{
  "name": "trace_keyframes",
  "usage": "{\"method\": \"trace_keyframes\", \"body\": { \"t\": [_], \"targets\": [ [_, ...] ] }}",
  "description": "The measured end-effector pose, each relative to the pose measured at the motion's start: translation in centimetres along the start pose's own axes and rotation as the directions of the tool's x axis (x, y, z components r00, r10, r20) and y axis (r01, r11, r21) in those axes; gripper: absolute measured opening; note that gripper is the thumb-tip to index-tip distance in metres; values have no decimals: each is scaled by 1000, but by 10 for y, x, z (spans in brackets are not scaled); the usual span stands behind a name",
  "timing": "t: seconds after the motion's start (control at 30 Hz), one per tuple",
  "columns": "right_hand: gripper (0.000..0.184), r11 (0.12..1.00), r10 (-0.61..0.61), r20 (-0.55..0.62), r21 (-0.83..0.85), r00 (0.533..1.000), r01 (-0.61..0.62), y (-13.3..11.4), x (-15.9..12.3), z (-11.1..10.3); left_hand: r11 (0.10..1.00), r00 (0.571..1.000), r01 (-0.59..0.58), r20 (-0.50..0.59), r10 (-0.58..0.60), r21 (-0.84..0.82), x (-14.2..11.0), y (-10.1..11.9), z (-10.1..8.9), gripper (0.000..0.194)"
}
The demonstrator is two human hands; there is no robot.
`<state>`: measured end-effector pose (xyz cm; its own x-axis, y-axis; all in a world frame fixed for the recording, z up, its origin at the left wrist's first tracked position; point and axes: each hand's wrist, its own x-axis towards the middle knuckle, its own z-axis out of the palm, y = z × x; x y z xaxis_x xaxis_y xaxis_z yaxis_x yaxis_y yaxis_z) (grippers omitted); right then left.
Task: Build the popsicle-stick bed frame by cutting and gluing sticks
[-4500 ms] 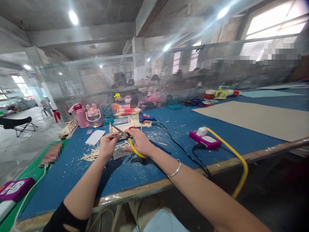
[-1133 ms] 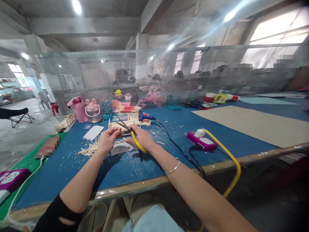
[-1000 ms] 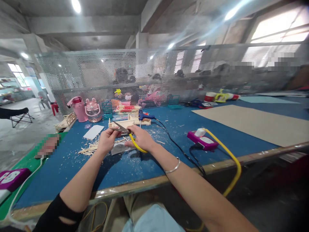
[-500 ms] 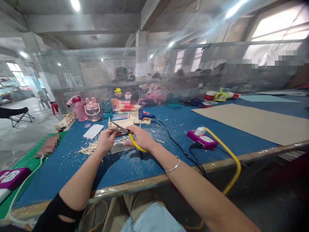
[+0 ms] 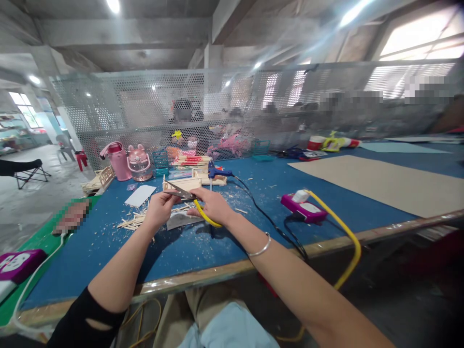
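Observation:
My right hand [image 5: 213, 207] is closed around the yellow handles of a pair of scissors [image 5: 206, 216]. Their metal blades point up and to the left, above the blue table [image 5: 217, 253]. Close against the blades, my left hand [image 5: 159, 209] is closed in a pinch; what its fingers hold is too small to make out. Under and beside the left hand lies a loose pile of thin wooden sticks [image 5: 132, 222]. A grey sheet [image 5: 179, 221] lies below the hands. Just behind them stands a small wooden stick frame [image 5: 186, 183].
A blue glue gun [image 5: 219, 172] stands behind my right hand, its black cord running to a purple power strip [image 5: 304, 209]. A pink bottle [image 5: 119, 162] and a clear jug [image 5: 139, 166] stand back left. Beige board [image 5: 384, 183] covers the right. Perforated screen [image 5: 137, 106] stands behind.
Both hands and the scissors stay almost in place. The scissor blades look slightly shifted against the left fingers; otherwise nothing has visibly moved.

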<state>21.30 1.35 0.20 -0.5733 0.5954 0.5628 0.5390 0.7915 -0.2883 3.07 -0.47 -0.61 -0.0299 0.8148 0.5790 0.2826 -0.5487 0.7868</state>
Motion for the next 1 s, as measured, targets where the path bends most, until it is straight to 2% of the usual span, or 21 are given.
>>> {"method": "trace_keyframes", "body": {
  "t": [0.37,0.5,0.7,0.83,1.0],
  "targets": [
    [46,996,-17,-26,89,1000,19,7,0,7,997,1000,10,6,-11,73,-2,6,-1,17],
    [45,990,39,-28,139,999,-35,5,2,9,993,997,75,39,-72,-87,-2,6,3,18],
    [49,970,138,-21,205,990,-131,4,3,4,930,979,202,90,-183,-308,-1,8,7,28],
    [56,981,96,15,170,995,-97,7,2,4,918,975,219,101,-197,-331,0,10,6,29],
    [53,970,67,11,234,998,-68,9,2,7,930,979,195,116,-167,-312,-1,10,4,28]
  ]
}}
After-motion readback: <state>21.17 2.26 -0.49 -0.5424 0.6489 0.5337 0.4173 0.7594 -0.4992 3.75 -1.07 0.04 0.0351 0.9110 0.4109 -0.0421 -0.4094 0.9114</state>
